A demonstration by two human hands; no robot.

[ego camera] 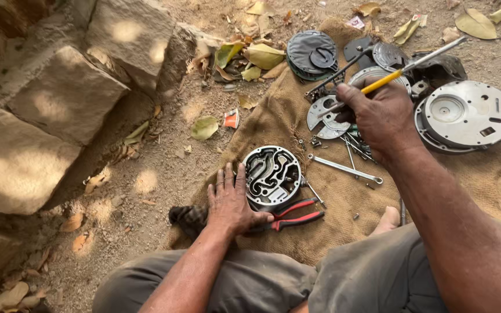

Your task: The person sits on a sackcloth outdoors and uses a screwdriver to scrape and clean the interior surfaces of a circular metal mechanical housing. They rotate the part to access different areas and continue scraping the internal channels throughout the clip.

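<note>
Disassembly appears well advanced: several round plates and covers [465,113] lie spread across the burlap cloth [285,124] at upper right, with loose fasteners around a spanner [346,169] at centre. The left hand [232,203] rests flat, fingers spread, beside the channelled round casting [272,176] at centre frame, over red-handled pliers [297,213]. The right hand [381,113] is closed around a yellow-handled screwdriver [398,72] above the parts. Reassembly looks untouched.
</note>
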